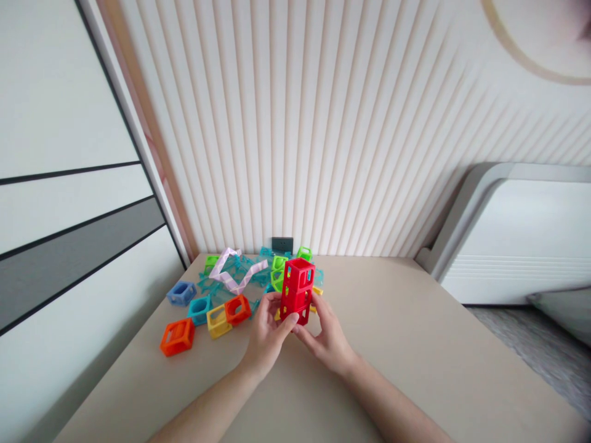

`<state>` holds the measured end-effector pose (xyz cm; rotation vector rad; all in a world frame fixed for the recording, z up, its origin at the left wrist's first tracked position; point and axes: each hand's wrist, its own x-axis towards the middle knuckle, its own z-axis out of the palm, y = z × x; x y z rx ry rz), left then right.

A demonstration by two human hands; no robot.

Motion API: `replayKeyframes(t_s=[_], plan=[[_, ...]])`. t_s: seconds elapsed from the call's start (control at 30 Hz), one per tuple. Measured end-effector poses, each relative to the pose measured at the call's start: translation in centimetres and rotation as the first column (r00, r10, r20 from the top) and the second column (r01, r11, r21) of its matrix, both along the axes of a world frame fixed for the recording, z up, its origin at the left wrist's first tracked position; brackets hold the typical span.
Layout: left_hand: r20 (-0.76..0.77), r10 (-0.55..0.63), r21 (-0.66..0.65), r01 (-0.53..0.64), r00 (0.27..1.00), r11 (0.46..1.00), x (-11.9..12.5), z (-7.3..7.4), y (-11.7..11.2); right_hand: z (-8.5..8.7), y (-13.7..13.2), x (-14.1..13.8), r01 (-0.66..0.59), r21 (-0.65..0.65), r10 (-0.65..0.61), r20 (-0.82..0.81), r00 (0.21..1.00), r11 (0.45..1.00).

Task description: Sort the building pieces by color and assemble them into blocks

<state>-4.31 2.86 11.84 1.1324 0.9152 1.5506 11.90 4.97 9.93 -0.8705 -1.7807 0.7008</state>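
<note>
A red stack of open-sided toy blocks (298, 288) stands upright between my hands in the head view. My left hand (269, 332) is closed round its lower left side, with the thumb across the front. On the lower right, my right hand (327, 337) grips the same stack with thumb and fingers. Just left of my left hand lie an orange-red block (237, 309) and a yellow block (218, 321). Green blocks (279, 274) show behind the red stack, which partly hides them and some yellow pieces.
Farther left on the table (388, 320) are an orange block (178, 337), a blue block (181, 293) and a teal block (200, 311). A pale zigzag strip (231, 280) lies over teal see-through pieces. A dark socket (282, 245) sits against the ribbed wall; a bed's headboard (517, 234) stands right.
</note>
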Motion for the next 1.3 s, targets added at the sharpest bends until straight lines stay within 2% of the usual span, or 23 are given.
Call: replayKeyframes(t_s=[0.13,0.23,0.43,0.5,0.57,0.63,0.7,0.73,0.8,0.83,0.9,0.93,1.1,1.3], plan=[[-0.037,-0.046,0.005,0.046,0.998,0.999,-0.2,-0.2,-0.1,0.2,0.0,-0.2,0.012,0.062,-0.014,0.038,0.999,0.998],[-0.131,-0.071,0.024,0.075,0.989,0.997,-0.4,-0.7,0.1,0.5,-0.1,-0.6,0.005,0.115,-0.013,0.071,0.997,0.993],[-0.27,-0.114,0.124,0.152,0.956,0.981,-0.8,-1.1,0.4,1.4,-0.1,-0.8,0.106,0.135,-0.116,0.065,0.991,0.985],[-0.354,-0.052,0.177,0.121,0.934,0.977,-0.9,-1.2,0.4,1.8,0.3,-0.4,0.16,0.123,-0.164,0.027,0.986,0.979],[-0.466,0.064,0.257,0.066,0.883,0.964,-1.1,-1.3,0.3,2.3,1.3,0.3,0.253,0.084,-0.252,-0.024,0.968,0.964],[-0.569,0.187,0.372,0.048,0.801,0.927,-1.2,-1.5,0.4,2.7,3.1,1.5,0.355,0.039,-0.352,-0.077,0.933,0.934],[-0.641,0.271,0.481,0.101,0.718,0.871,-1.3,-1.6,0.4,2.9,5.5,3.5,0.417,0.014,-0.413,-0.115,0.904,0.909],[-0.666,0.293,0.517,0.142,0.685,0.844,-1.3,-1.6,0.4,2.9,6.8,4.8,0.457,-0.008,-0.455,-0.113,0.883,0.89],[-0.698,0.314,0.556,0.211,0.643,0.804,-1.2,-1.6,0.4,2.5,9.3,7.8,0.58,-0.032,-0.58,-0.069,0.811,0.814],[-0.707,0.32,0.564,0.231,0.631,0.793,-1.2,-1.6,0.3,2.3,10.4,9.4,0.635,-0.035,-0.636,-0.014,0.772,0.772],[-0.718,0.327,0.57,0.249,0.615,0.783,-1.1,-1.6,0.2,1.6,12.3,12.8,0.755,-0.086,-0.735,0.184,0.653,0.65],[-0.718,0.333,0.574,0.251,0.61,0.779,-1.1,-1.5,0.1,1.3,13.0,14.4,0.78,-0.109,-0.749,0.227,0.623,0.616],[-0.721,0.35,0.587,0.258,0.598,0.767,-1.2,-1.5,0.1,0.0,15.1,19.7,0.844,-0.14,-0.763,0.369,0.53,0.518],[-0.738,0.307,0.564,0.3,0.601,0.769,-1.1,-1.3,-0.1,-1.2,17.1,22.2,0.885,-0.17,-0.762,0.454,0.461,0.434]])
